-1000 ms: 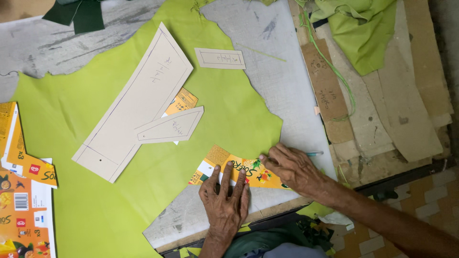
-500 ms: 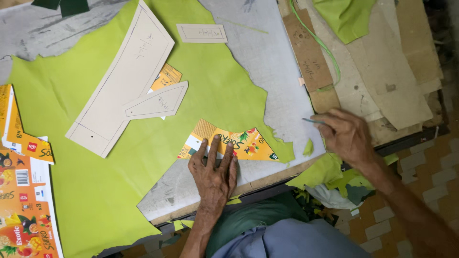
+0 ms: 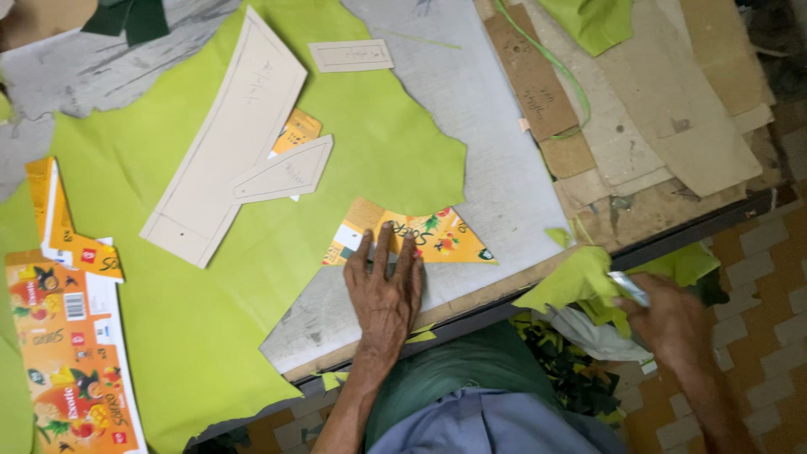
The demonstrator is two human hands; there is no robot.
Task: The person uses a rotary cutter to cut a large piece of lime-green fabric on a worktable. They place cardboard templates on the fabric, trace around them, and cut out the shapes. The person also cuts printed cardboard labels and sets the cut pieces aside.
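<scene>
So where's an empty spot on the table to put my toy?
Bare grey board lies between the green sheet and brown card scraps. More sits beside the left hand. Templates crowd the green sheet.

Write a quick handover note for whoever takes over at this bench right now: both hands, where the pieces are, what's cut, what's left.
Left hand: flat on the orange card template, pinning it at the green sheet's edge.
Right hand: off the bench, its grip shut on a green offcut; a small metal tool shows in it too.
Done: one piece seems cut away.
Left: large template and small pointed one lie on uncut green.
</scene>
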